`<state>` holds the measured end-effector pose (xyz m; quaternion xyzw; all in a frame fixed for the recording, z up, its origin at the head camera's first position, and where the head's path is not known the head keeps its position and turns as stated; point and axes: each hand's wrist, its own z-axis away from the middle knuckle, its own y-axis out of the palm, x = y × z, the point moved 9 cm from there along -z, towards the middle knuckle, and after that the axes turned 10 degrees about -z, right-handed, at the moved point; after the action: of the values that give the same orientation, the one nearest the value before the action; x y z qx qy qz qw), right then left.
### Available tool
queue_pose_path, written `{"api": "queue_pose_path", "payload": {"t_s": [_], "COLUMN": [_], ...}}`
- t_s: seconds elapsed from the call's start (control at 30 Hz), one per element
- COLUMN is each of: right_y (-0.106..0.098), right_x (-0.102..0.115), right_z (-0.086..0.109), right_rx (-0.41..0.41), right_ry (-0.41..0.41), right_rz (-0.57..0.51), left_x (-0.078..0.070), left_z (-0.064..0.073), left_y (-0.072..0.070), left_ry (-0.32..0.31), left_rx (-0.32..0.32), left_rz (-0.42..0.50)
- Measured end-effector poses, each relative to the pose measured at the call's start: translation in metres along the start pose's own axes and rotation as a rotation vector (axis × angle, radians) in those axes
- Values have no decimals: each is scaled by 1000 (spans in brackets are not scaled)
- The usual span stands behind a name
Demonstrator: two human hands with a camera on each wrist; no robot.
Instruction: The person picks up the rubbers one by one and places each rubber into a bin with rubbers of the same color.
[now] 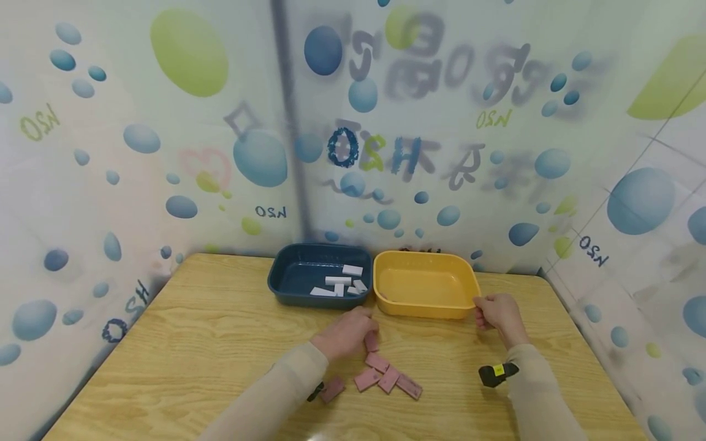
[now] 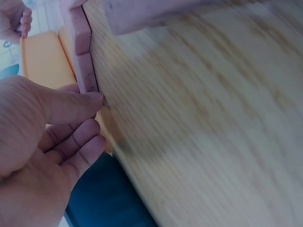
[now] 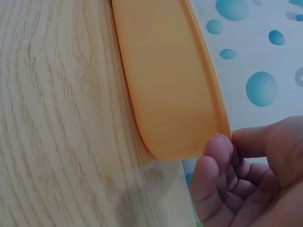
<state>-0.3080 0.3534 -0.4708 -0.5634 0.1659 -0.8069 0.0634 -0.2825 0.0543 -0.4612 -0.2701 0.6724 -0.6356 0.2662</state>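
My left hand (image 1: pixel 344 334) is low over the table, just in front of the two trays. Its thumb and forefinger pinch the end of a pink block (image 2: pixel 86 71), the top one in a group of flat pink blocks (image 1: pixel 377 361). Part of that block is hidden behind the fingers in the head view. My right hand (image 1: pixel 501 312) pinches the rim of the yellow tray (image 1: pixel 425 309) at its near right corner, between thumb and fingertips. In the right wrist view the tray's end wall (image 3: pixel 175 137) meets those fingers.
A dark blue tray (image 1: pixel 309 301) with several white blocks (image 1: pixel 337 280) stands left of the yellow one. One pink block (image 1: pixel 333 389) lies apart beside my left forearm. A patterned curtain (image 1: pixel 231 184) hangs behind the wooden table (image 1: pixel 220 331).
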Motion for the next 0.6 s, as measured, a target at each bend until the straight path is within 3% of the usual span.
{"api": "queue_pose_path", "payload": {"t_s": [0.33,0.6], "right_y": [0,0], "right_x": [0,0], "right_z": [1,1], "right_rx": [-1,-3], "right_ry": [7,20], "right_rz": [9,11], "left_x": [1,3], "left_z": [2,4], "left_y": [-4,-5], "left_ry": [5,-13], "left_rx": [-32,-21], "left_rz": [-50,-59]}}
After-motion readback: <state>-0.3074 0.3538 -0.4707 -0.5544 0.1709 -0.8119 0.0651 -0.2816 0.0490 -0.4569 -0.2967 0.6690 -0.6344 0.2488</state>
